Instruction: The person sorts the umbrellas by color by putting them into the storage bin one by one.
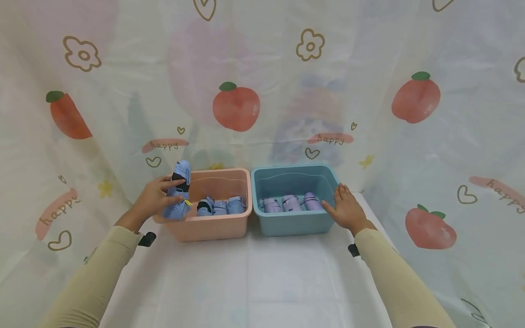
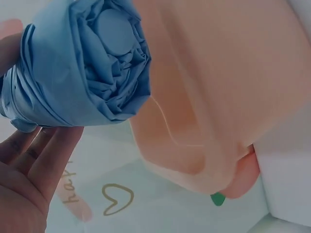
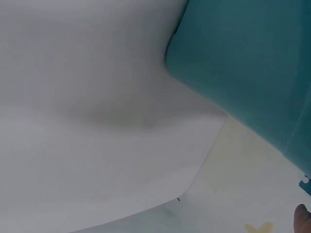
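Note:
My left hand [image 1: 157, 196] holds a blue folded umbrella [image 2: 77, 63] between thumb and fingers, upright at the left end of the peach bin [image 1: 213, 228]. It has a dark band and a small yellow tag; in the left wrist view its round end cap shows amid bunched fabric. Several more blue folded umbrellas [image 1: 219, 207] lie inside that bin. At the right rim of the teal bin [image 1: 295, 224] my right hand [image 1: 348, 210] rests with straight fingers, holding nothing. Three lilac folded umbrellas [image 1: 291, 203] lie in the teal bin. Only a fingertip [image 3: 302, 218] shows in the right wrist view.
Both bins stand side by side on a white-covered table [image 1: 254, 282], with a narrow gap between them. Behind and beside them hangs a printed curtain [image 1: 262, 59] with fruit and flowers. The table's right edge runs close by the teal bin.

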Tool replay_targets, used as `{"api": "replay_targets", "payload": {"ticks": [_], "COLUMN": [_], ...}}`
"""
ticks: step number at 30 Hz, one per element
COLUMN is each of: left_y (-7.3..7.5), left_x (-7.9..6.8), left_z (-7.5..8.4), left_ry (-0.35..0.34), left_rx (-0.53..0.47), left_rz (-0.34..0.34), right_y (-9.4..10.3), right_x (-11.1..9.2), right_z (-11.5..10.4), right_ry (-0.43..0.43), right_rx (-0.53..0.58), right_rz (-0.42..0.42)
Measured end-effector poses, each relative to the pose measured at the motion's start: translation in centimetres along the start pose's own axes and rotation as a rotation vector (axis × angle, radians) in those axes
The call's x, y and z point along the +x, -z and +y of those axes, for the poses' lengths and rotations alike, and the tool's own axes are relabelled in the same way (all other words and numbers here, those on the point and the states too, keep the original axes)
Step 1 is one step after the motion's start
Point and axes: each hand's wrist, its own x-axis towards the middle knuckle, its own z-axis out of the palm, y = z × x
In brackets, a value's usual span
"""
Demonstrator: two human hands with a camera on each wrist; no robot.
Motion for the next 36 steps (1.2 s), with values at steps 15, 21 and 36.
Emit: {"api": "replay_targets", "payload": {"ticks": [15, 21, 36], "left_y": [-1.9, -2.3, -4.9], "left_x": [4.6, 5.9, 8.6], "left_z": [-2.9, -3.8, -7.2], "left_ry": [0.062, 0.079, 0.064], "left_rx": [0.04, 0.131, 0.124], "left_rz": [-0.175, -0.253, -0.501], "right_y": [0.2, 0.1, 0.3], "right_x": [-0.1, 0.0, -0.4], "right_z": [0.2, 0.3, -0.5], "right_ry": [-0.003, -0.009, -0.011], "right_rx": [-0.004, -0.004, 0.011], "right_rz": [0.007, 0.009, 0.005]}}
